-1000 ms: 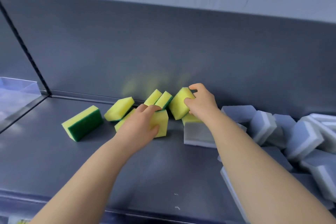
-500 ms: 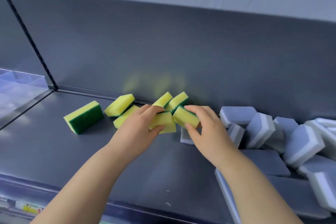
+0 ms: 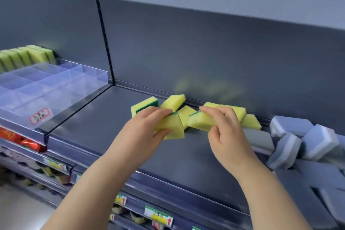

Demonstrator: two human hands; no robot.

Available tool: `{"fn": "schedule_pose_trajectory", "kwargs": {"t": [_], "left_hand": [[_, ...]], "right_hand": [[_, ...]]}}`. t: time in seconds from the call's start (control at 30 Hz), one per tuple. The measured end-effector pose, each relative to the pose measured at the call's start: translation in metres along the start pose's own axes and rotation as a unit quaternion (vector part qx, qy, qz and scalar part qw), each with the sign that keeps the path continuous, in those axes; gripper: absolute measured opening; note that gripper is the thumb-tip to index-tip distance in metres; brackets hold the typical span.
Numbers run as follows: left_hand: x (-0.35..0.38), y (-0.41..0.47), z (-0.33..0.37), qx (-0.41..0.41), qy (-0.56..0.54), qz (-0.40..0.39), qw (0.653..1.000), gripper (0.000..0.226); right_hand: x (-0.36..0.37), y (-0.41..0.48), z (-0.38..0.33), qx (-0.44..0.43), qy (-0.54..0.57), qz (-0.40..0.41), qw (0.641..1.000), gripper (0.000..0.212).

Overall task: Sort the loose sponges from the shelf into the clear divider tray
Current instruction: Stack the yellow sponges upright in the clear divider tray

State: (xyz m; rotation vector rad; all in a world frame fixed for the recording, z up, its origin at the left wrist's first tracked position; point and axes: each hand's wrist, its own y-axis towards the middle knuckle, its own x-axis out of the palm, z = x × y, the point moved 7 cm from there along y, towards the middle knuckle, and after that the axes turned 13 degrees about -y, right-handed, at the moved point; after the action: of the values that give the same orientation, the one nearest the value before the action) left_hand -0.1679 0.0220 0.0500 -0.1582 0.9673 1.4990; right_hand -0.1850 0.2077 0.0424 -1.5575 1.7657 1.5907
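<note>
My left hand (image 3: 141,132) grips a yellow-green sponge (image 3: 171,127) lifted off the dark shelf (image 3: 104,129). Just to its right, my right hand (image 3: 227,136) pinches a second yellow-green sponge (image 3: 200,122) between thumb and fingers. Several more yellow-green sponges (image 3: 172,101) lie loose behind the hands along the shelf's back wall. The clear divider tray (image 3: 56,82) sits on the neighbouring shelf section to the left. A row of yellow sponges (image 3: 24,57) stands upright at the tray's far left corner.
A heap of grey-and-white sponges (image 3: 306,140) fills the shelf's right side. A slotted upright (image 3: 104,37) divides the two shelf sections. Price labels (image 3: 158,217) and packaged goods (image 3: 28,143) sit on lower shelves.
Both hands have lifted their sponges and carried them leftward. The view has swung left, bringing the divider tray and its row of sponges into sight.
</note>
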Motion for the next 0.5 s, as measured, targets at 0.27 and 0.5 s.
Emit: {"fn": "schedule_pose_trajectory", "kwargs": {"t": [0.27,0.5], "left_hand": [[-0.137,-0.076,-0.074,-0.004,0.038,0.013,0.999,0.046],[-0.252,-0.123,-0.132,-0.032,0.051,0.075,0.995,0.051]], "right_hand": [[0.061,0.007,-0.158,-0.027,-0.024,0.03,0.999,0.046],[0.098,0.021,-0.296,-0.103,0.017,-0.018,0.994,0.043]]}}
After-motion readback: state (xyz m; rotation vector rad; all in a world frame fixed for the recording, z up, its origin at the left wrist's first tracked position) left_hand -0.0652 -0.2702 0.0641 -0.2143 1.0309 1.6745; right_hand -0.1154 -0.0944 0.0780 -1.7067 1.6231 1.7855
